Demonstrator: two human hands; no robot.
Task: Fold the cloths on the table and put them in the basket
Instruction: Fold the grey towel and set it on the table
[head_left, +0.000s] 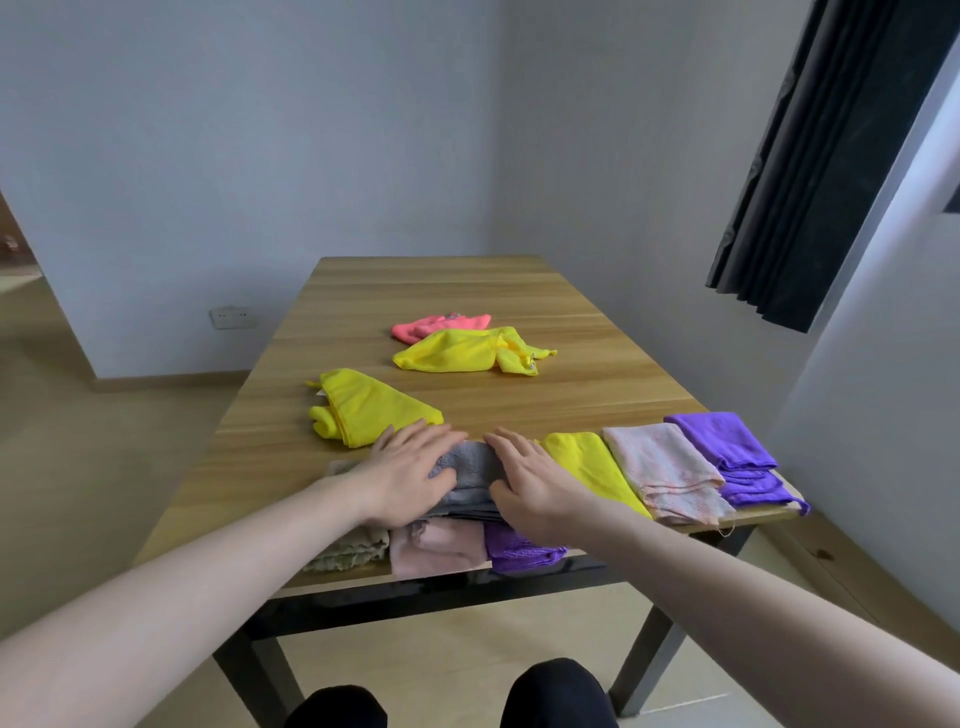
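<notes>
A folded grey cloth (471, 475) lies near the front edge of the wooden table (447, 291). My left hand (410, 475) and my right hand (524, 480) rest flat on it, palms down, fingers spread, one on each side. Folded cloths lie in a row to its right: yellow (592, 467), pale pink speckled (665, 467), purple (732, 452). In front of it lie a beige cloth (348, 553), a pink one (441, 545) and a purple one (519, 553). Unfolded cloths lie farther back: yellow (369, 405), yellow (462, 351), coral pink (436, 326). No basket is in view.
The table stands against a white wall on its right, with a dark curtain (810, 156) above. My knees (447, 701) show under the front edge. A wall socket (232, 317) sits low at the left. Bare floor lies to the left.
</notes>
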